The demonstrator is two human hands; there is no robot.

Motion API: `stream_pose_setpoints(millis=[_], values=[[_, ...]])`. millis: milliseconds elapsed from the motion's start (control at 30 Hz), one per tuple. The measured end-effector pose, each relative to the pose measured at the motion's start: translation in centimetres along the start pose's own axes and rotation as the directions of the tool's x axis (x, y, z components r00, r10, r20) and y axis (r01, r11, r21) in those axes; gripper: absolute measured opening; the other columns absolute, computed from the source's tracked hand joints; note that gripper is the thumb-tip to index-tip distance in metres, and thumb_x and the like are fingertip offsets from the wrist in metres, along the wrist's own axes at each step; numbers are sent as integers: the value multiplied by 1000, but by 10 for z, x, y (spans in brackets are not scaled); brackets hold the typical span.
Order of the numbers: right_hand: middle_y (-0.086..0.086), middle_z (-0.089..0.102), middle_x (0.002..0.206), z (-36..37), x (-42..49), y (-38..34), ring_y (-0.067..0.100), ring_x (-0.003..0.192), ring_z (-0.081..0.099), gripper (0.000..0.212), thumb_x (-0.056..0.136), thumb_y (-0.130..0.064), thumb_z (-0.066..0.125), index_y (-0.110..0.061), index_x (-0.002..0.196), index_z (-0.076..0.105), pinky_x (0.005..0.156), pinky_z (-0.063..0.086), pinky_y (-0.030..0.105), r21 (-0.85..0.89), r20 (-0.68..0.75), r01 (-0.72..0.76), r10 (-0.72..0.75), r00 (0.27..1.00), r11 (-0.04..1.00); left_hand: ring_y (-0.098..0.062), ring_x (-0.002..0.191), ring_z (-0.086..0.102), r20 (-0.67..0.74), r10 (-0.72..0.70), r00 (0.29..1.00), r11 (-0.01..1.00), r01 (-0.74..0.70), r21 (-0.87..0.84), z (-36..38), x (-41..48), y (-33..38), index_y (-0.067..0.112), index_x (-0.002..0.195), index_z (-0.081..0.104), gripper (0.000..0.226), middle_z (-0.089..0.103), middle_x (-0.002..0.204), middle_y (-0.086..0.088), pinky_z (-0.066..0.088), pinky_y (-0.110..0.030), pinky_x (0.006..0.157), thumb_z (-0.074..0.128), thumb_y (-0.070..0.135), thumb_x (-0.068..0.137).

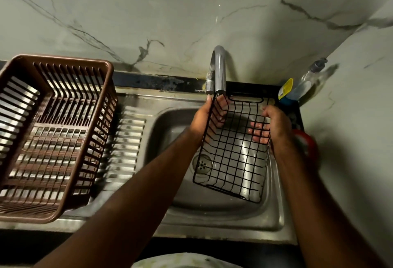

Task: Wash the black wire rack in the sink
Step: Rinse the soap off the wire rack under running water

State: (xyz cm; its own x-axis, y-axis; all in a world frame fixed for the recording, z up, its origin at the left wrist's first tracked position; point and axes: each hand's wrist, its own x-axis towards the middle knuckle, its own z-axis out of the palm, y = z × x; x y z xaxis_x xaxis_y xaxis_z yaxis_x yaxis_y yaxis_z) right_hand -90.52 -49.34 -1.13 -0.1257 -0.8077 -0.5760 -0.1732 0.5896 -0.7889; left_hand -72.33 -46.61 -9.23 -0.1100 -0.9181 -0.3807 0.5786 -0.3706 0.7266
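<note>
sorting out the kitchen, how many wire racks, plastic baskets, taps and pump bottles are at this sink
wire rack: 1
plastic basket: 1
tap: 1
pump bottle: 1
total: 4

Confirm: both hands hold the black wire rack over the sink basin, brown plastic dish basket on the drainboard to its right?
Wrong side. The head view shows the brown plastic dish basket on the drainboard left of the sink basin, not right. The left hand and right hand do both hold the black wire rack over the basin.
</note>
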Motion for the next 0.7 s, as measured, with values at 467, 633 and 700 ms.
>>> stream_pose_setpoints(millis=[467, 633, 700], values=[[13, 63, 103, 6, 6, -2, 31, 79, 65, 56, 69, -29, 57, -10, 121, 56, 56, 54, 34, 234, -275, 206, -139, 951, 950, -24, 94, 61, -31, -51, 998, 934, 58, 353, -57, -29, -9, 25, 139, 60, 41, 62, 119, -12, 55, -37, 74, 56, 25, 98], [5, 61, 125, -2, -8, 3, 26, 106, 60, 67, 72, -45, 63, -20, 133, 53, 82, 51, 44, 220, -266, 140, -78, 961, 965, -32, 100, 65, -125, 88, 988, 883, -20, 469, -59, -9, 4, 23, 115, 72, 27, 71, 110, -10, 60, -53, 85, 54, 7, 102], [4, 66, 117, -12, -8, 7, 25, 107, 64, 63, 70, -47, 61, -16, 124, 62, 82, 51, 40, 161, -227, 162, -123, 966, 974, -34, 96, 65, -121, 65, 990, 899, -5, 439, -61, -5, 10, 22, 110, 75, 28, 72, 107, -12, 55, -57, 89, 55, 4, 100]])
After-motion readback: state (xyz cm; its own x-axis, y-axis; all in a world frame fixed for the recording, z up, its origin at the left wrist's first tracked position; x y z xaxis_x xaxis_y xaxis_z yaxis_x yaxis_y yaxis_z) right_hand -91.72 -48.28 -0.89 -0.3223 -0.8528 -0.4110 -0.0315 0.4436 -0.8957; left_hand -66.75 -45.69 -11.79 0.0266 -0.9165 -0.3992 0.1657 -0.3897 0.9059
